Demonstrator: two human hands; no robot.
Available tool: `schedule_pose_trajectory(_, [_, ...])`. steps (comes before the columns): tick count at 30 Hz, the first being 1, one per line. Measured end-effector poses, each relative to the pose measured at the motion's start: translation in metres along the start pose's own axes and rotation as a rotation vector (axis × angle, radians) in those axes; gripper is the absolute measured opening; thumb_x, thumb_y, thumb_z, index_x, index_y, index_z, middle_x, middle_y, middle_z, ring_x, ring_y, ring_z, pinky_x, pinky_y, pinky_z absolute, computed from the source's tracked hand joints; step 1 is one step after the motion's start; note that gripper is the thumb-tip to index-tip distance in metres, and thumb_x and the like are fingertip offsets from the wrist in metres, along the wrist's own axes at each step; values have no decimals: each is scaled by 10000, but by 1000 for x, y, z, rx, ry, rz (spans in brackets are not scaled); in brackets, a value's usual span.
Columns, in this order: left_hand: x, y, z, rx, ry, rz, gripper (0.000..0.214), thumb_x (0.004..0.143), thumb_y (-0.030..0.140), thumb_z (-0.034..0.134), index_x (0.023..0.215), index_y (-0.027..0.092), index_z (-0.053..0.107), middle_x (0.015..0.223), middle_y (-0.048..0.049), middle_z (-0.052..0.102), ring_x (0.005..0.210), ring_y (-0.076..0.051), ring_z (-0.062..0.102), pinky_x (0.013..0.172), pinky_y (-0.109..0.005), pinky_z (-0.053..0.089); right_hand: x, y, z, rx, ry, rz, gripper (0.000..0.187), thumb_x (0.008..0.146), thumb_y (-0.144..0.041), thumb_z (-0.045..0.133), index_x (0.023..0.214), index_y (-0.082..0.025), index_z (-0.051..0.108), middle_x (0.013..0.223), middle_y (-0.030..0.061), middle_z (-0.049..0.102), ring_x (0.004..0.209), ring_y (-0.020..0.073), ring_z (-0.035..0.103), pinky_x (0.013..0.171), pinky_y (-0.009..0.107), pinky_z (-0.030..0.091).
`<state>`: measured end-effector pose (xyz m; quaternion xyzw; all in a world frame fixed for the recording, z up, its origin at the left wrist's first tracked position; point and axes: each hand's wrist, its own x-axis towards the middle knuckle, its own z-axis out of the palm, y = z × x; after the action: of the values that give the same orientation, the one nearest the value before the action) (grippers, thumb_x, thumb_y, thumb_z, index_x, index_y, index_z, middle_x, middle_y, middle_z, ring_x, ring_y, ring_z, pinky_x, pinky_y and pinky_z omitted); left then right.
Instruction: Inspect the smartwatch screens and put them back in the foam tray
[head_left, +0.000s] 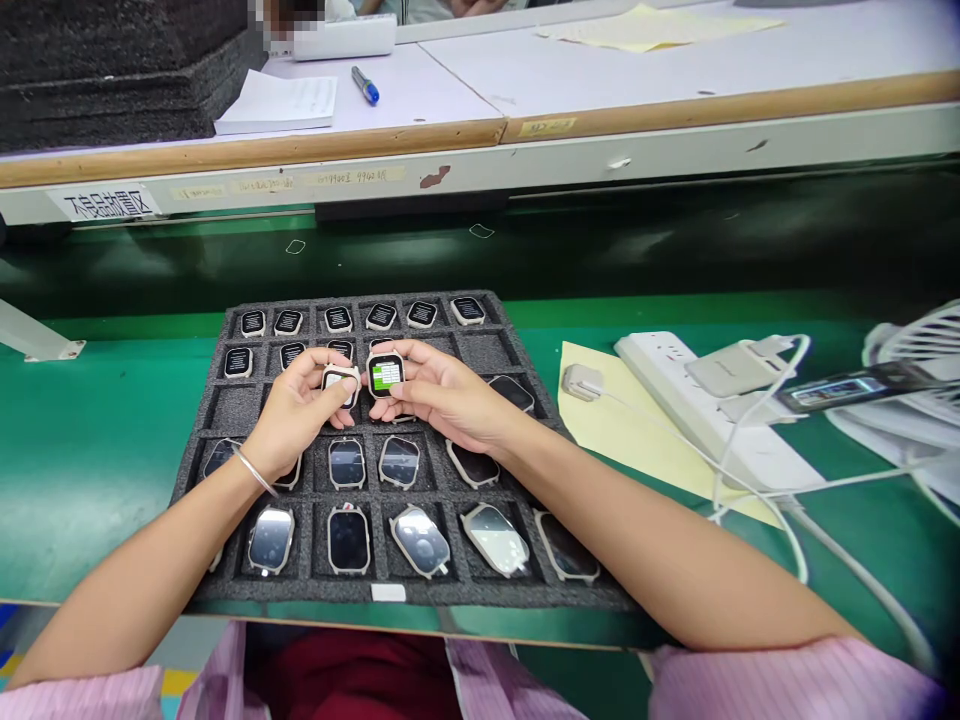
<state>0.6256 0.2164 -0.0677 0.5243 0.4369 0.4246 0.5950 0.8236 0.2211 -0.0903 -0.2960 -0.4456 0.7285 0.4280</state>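
My left hand grips a smartwatch body without a strap, its thumb lying over the screen. In my right hand is a second smartwatch body, its lit screen showing a green and white grid, with the thumb at its lower edge. Both are held side by side above a dark grey foam tray. Several more watch bodies sit in the tray's compartments, such as a dark-screened one in the front row and one with white text at the back. My hands hide part of the middle rows.
On the right, a white power strip with chargers and cables lies by a yellow paper. A fan stands at the right edge. Behind, a raised shelf bears black foam, a notepad and a pen.
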Motion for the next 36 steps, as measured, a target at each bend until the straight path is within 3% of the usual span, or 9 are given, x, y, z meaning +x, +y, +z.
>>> schedule_pose_trajectory(16, [1,-4,0,-96,-54,18,528,630,58,702,1115,190,542,897,35,659,664,-76,676,649,-192,570,0,-1,2,-26,35,-4,466,756,-93,710,1172,-193,525,887,-6,701,706,135,722,681,271,578])
schedule_pose_trajectory(25, [-1,-1,0,-92,-37,-36,476,676,85,628,1134,179,542,976,-7,693,685,-113,731,708,-240,613,0,-2,2,-50,45,-9,425,769,-170,762,1132,-191,542,843,-12,692,653,123,698,609,249,549])
schedule_pose_trajectory(36, [-2,2,0,-80,-28,-56,422,738,102,648,1139,173,542,943,-9,698,643,-112,728,669,-235,616,-1,-3,2,-34,43,-8,373,779,-92,649,1125,-197,557,868,-2,692,671,130,706,618,252,555])
